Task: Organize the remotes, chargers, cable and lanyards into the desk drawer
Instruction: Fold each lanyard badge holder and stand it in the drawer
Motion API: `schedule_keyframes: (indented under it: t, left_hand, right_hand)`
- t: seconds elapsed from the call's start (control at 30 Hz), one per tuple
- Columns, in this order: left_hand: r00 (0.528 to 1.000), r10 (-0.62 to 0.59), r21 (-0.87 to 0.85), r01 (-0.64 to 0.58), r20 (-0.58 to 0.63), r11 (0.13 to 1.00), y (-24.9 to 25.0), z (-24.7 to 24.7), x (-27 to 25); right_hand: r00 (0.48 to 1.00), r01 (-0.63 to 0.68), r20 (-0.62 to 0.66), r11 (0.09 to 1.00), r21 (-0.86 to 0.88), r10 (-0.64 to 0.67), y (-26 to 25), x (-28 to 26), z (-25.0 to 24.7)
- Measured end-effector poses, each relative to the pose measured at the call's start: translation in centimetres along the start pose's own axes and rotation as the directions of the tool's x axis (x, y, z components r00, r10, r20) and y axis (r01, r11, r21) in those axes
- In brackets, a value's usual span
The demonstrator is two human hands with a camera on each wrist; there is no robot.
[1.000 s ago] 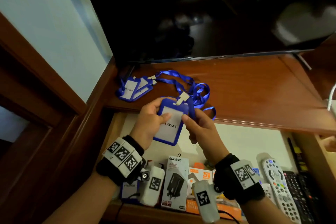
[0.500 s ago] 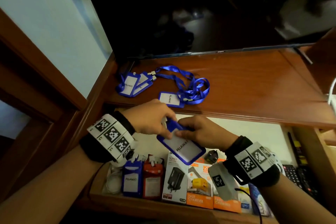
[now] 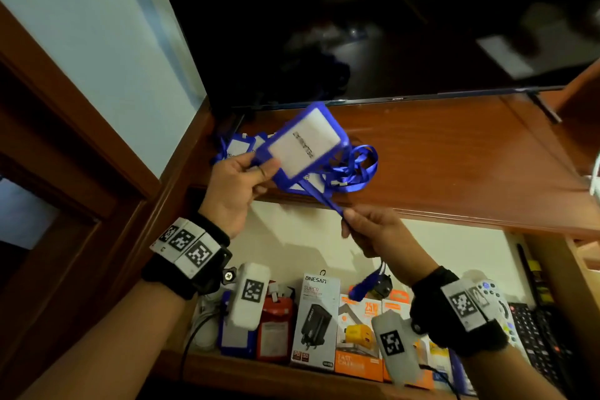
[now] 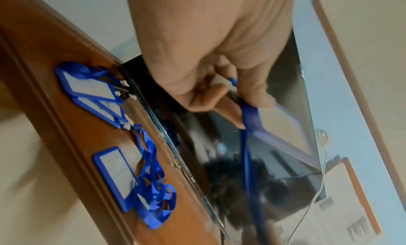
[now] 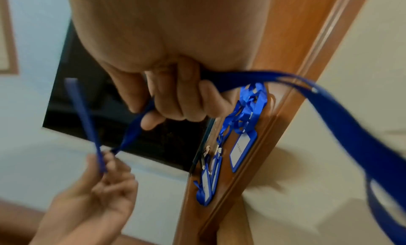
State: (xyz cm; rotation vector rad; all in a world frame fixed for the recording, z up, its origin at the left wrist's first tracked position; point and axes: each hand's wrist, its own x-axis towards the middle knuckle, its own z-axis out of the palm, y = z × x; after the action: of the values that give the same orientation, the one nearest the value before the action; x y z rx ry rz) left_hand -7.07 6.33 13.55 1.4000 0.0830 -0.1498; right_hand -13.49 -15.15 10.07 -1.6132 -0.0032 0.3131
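A blue lanyard badge holder (image 3: 302, 143) with a white card is held up, tilted, over the desk top's front edge. My left hand (image 3: 259, 170) pinches its lower corner, as the left wrist view also shows on the badge holder (image 4: 283, 120). The lanyard's blue strap (image 3: 324, 201) runs taut down to my right hand (image 3: 349, 221), whose fingers (image 5: 191, 99) are curled round it. The strap's end (image 3: 367, 286) hangs below over the open drawer (image 3: 259, 377). More blue lanyards (image 3: 240, 146) and tangled straps (image 3: 360, 166) lie on the desk top (image 3: 454, 156).
In the drawer stand charger boxes (image 3: 316, 318), orange boxes (image 3: 358, 334), a red badge holder (image 3: 276, 325) and a blue one (image 3: 233, 338). Remotes (image 3: 545, 334) lie at its right end. A dark TV (image 3: 389, 26) stands at the back of the desk top.
Half a second ago both hands held the badge holder low over the drawer. Now the left hand has lifted it above the desk edge and the right hand has shifted to the strap.
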Motion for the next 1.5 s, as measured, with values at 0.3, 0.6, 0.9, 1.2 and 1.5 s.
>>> schedule_keyframes:
  t: [0.3,0.6,0.9,1.2,1.5]
  left_hand:
    - [0.988,0.042,0.756,-0.142,0.151,0.639,-3.3,-0.4,-1.1]
    - [0.798,-0.159,0.196,0.052,0.581,0.979,-2.3,-0.5,-2.5]
    - [0.979,0.14,0.341,-0.082,-0.148,0.936,-3.0,-0.2,-1.3]
    - [0.755,-0.343,0.786,-0.352,0.559,0.508,-4.4,-2.3,-3.7]
    - [0.855,0.011,0.052,-0.044,0.518,0.998,-4.5,-2.1,-3.7]
  right_hand:
    - [0.968,0.223,0.199,0.893,-0.391,-0.155,-3.3,-0.9,0.2]
    - [0.998,0.067,0.016,0.995,-0.071,-0.066,-0.9,1.1,-0.7]
    - [0.995,0.016,0.096,0.974,-0.225,0.005,1.6,0.6,5.0]
    - [0.935,0.176,0.353,0.813,-0.555,0.039,-1.5,0.7,1.8]
    - [0.973,0.004,0.231,0.998,0.063,-0.018,0.2,1.0,3.9]
